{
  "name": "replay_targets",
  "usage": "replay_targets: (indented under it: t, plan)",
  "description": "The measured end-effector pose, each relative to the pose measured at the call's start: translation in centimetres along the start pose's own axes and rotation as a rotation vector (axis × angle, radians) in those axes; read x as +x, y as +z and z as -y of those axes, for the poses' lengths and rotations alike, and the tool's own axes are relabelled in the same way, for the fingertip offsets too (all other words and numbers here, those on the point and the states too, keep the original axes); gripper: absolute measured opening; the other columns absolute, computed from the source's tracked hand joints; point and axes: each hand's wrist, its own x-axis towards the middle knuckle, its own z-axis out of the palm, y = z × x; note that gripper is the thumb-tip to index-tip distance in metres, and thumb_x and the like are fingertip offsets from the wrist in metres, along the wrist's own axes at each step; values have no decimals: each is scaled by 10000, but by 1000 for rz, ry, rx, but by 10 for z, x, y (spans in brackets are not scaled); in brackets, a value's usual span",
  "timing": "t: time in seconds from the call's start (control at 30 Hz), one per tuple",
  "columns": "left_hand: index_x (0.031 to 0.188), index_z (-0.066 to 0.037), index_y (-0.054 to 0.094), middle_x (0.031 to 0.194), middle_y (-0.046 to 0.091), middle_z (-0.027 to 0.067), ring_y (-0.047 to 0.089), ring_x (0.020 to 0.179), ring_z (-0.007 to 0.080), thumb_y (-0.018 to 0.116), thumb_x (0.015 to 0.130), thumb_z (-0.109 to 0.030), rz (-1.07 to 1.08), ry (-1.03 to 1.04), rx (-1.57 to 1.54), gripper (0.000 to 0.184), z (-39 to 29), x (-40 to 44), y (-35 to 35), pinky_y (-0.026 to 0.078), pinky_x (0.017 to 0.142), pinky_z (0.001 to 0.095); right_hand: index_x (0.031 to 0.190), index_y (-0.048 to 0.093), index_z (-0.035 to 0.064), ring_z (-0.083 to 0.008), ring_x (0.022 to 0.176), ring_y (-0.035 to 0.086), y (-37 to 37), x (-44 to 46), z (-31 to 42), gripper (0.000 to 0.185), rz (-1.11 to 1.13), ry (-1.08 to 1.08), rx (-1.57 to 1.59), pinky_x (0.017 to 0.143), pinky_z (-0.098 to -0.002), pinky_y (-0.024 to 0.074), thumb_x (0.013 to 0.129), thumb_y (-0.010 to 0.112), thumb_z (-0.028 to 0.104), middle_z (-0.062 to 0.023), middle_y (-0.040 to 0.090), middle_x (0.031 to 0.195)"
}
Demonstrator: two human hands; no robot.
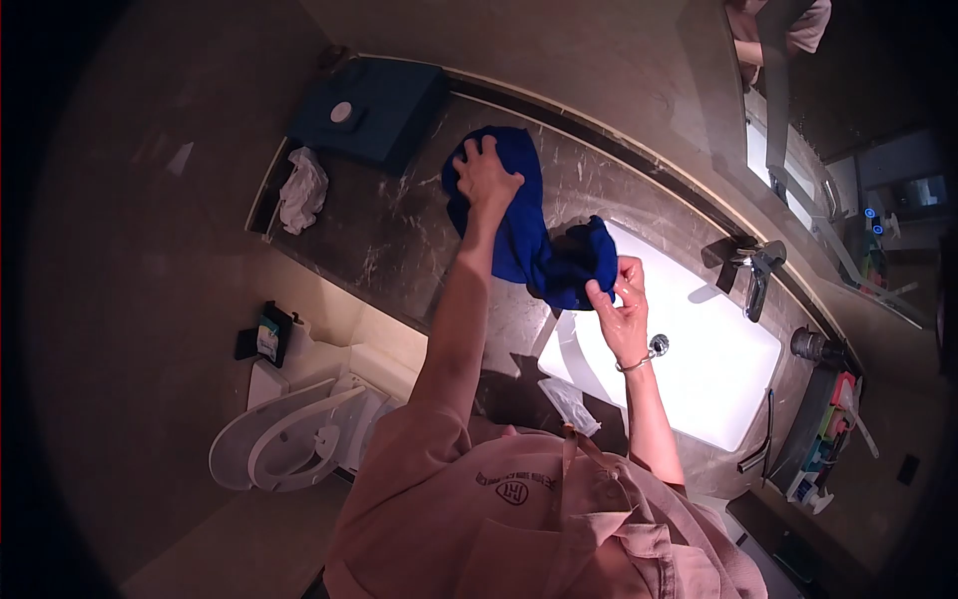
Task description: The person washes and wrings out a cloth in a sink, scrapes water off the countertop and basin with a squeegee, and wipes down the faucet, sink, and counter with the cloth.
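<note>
Cloth [519,235] appears part-spread, end near sink [714,369] still bunched; left hand [487,182] atop, fingers apart; right hand [626,307] pinching edge.

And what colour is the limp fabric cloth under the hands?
The limp fabric cloth is plain deep blue, best seen in the head view.

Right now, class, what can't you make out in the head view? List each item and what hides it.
Head view:
- Counter beneath the cloth: covered by it.
- Left hand, palm side: faces down on the cloth, hidden by the hand's back.
- Lettering on the shirt: too small.
- Reflected sleeve: cut off by the top edge.
</note>
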Motion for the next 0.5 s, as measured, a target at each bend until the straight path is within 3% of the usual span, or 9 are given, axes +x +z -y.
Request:
replay_targets:
  t: [0.07,0.13,0.17,0.23,0.27,0.37,0.43,0.47,0.5]
  plan:
    - [1173,-142,479,1236,420,115,413,1138,387,800,562,-186,-38,-48,-103,692,9,-1,-8,500,810,468,1017,608,-11,-226,1077,464,3,8,8,216,-42,-76,102,909,-294,367,854,612,131,-124,449,1252]
    - [1176,-118,475,1193,490,117,486,1087,361,784,598,-193,-98,-78,-216,660,22,-2,-15,486,830,469,1076,587,-22,-157,1022,495,12,7,-2,270,-87,133,417,896,-270,374,912,546,189,-95,540,1193]
    - [1171,-102,472,1161,514,114,511,1052,353,778,617,-204,-67,-143,-497,641,33,-1,-15,480,843,471,1096,578,-22,-131,983,508,16,7,-10,291,-67,282,623,880,-262,383,934,516,212,-79,579,1143]
    - [1162,-70,466,1096,560,107,563,982,339,766,656,-226,-1,-269,-1064,609,56,-1,-10,467,869,477,1112,574,-15,-110,933,520,22,10,-10,354,-60,254,607,851,-256,396,941,499,286,-61,611,1066]
    - [1179,-63,486,1085,582,142,566,1012,306,655,791,-333,92,-105,-1452,501,67,-13,-15,436,920,453,1120,572,-11,-100,909,526,24,15,-5,386,-53,237,596,836,-253,403,945,490,323,-51,626,1028]
    - [1205,-47,485,1139,563,134,553,1040,270,523,884,-375,435,-235,-2359,460,93,-40,-26,429,943,422,1165,551,-16,-98,897,519,16,17,20,504,121,112,298,803,-242,406,934,470,425,-43,622,1038]
    - [1235,-53,476,1163,554,133,542,1069,259,468,900,-416,265,-195,-2314,493,91,-59,-26,423,955,417,1224,453,-79,-227,1038,521,14,22,38,589,289,7,121,962,-324,345,921,468,425,-153,574,1127]
    - [1250,-56,472,1175,549,132,537,1084,254,440,908,-436,180,-174,-2286,512,85,-69,-26,420,961,415,1232,425,-96,-270,1081,505,23,27,45,593,307,-149,15,1002,-348,312,921,467,408,-185,556,1145]
    - [1264,-53,461,1179,549,129,536,1090,246,479,892,-430,163,-154,-2119,530,74,-77,-28,427,954,402,1243,394,-110,-312,1129,471,32,35,56,604,374,-225,-52,1038,-374,268,917,472,392,-219,524,1174]
